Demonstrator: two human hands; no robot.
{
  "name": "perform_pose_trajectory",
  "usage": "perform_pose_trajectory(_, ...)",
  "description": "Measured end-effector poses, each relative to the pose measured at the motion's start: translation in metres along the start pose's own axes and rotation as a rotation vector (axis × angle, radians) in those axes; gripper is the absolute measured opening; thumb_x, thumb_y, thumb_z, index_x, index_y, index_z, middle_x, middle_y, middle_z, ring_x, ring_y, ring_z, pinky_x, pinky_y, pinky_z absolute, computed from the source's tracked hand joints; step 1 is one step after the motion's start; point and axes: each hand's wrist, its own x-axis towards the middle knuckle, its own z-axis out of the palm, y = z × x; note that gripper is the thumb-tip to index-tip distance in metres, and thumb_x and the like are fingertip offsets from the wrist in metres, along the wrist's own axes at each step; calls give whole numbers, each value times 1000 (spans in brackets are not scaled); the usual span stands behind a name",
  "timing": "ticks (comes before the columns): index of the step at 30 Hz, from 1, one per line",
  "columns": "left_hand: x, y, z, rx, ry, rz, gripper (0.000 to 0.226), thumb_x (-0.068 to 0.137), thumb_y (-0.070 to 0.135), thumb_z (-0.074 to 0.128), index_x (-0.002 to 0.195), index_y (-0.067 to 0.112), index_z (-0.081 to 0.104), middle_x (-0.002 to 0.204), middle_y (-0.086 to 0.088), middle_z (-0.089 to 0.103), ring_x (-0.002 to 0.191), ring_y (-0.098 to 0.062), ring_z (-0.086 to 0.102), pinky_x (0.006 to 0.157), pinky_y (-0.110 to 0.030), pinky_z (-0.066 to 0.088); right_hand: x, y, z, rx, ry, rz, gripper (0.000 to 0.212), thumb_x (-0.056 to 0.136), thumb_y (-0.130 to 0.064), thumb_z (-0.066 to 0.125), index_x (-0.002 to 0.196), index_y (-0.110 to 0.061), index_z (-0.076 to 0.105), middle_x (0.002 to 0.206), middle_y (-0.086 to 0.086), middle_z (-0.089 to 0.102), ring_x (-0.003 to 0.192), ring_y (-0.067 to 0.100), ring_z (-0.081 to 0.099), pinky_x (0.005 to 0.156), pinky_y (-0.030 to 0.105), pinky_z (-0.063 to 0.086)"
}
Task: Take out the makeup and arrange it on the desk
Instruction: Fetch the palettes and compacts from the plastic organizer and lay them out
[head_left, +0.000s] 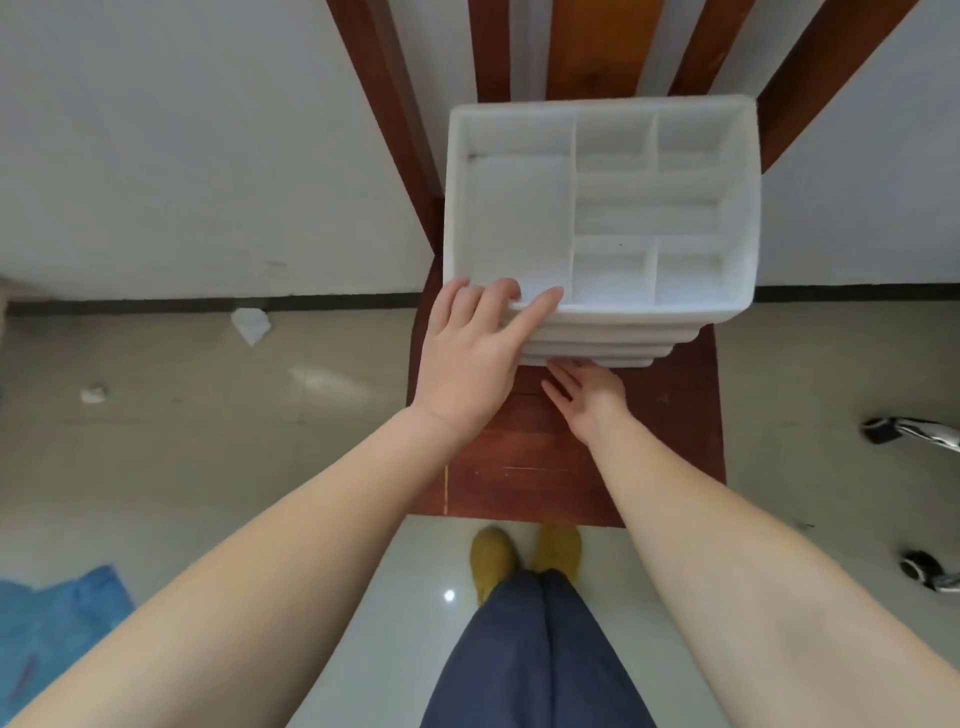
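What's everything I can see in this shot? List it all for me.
Organizer tray: one, white, divided compartments, on the chair seat; no makeup visible inside.
Wooden chair: one, reddish-brown, against the wall.
Crumpled papers: two, white, floor at left.
Blue cloth: one, floor, lower left.
Chrome castor legs: two, right edge.
Shoes: two, yellow-tan, below the chair.
Trousers: dark blue.
Left hand: grips the tray's near-left rim.
Right hand: fingers straight, at the tray's lower front edge.
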Motion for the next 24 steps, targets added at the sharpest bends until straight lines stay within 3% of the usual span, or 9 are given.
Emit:
perform_pose_trajectory(4, 6, -5, 0, -13, -15, 18, 60, 72, -6, 47, 116, 28, 66, 92, -5, 63, 79, -21, 44, 80, -32, 33, -2, 6, -1, 84, 31, 55, 39, 95, 5, 20, 118, -7, 50, 112, 11, 54, 109, 24, 53, 94, 47, 46)
perform_pose_trajectory(8, 9, -5, -3, -15, -64, 34, 66, 65, -9, 44, 117, 27, 66, 91, -7, 62, 79, -20, 41, 78, -32, 32, -17, 35, -25, 124, 101, 128, 38, 87, 13, 20, 89, -8, 51, 95, 13, 55, 91, 24, 56, 93, 51, 44)
perform_pose_trajectory(10, 8, -5, -4, -23, -98, 27, 66, 66, -8, 41, 118, 26, 65, 93, -8, 61, 81, -20, 40, 79, -32, 31, -31, 51, -42, 145, 106, 163, 38, 88, 14, 21, 103, -6, 51, 96, 14, 56, 87, 23, 57, 96, 51, 44)
perform_pose_trajectory(15, 6, -1, -7, -36, -144, 0, 67, 65, -11, 47, 120, 25, 63, 95, -10, 60, 84, -21, 40, 82, -34, 31, -57, 71, -73, 127, -3, 218, 37, 97, 6, 29, 127, -10, 42, 109, 13, 59, 109, 29, 54, 91, 47, 46)
perform_pose_trajectory(17, 7, -1, -11, -36, -135, 12, 70, 64, -12, 54, 125, 23, 58, 103, -12, 59, 91, -23, 42, 85, -36, 31, -62, 60, -76, -77, -47, 268, 34, 98, 2, 33, 130, -5, 42, 115, 14, 60, 109, 27, 56, 88, 43, 49)
perform_pose_trajectory(20, -14, 9, -19, -112, -110, 59, 56, 74, -2, 50, 127, 17, 49, 116, -11, 47, 102, -28, 44, 90, -40, 34, -74, 27, -75, -696, -133, 194, 31, 97, -1, 33, 119, -2, 54, 103, 11, 67, 87, 18, 66, 66, 25, 55)
perform_pose_trajectory(22, -43, 22, -12, -211, -208, 183, 33, 79, 7, 47, 112, 14, 52, 107, -8, 51, 95, -27, 48, 80, -36, 35, -72, 4, -72, -954, -150, -69, 28, 95, -1, 34, 103, -7, 60, 101, 11, 69, 78, 14, 64, 62, 22, 52)
perform_pose_trajectory(24, -65, 32, 8, -252, -503, 262, 26, 81, 9, 46, 104, 11, 57, 97, -9, 58, 86, -29, 55, 72, -34, 37, -59, -15, -69, -1283, -102, -434, 26, 93, -3, 39, 105, -11, 60, 114, 8, 63, 94, 18, 61, 78, 28, 50)
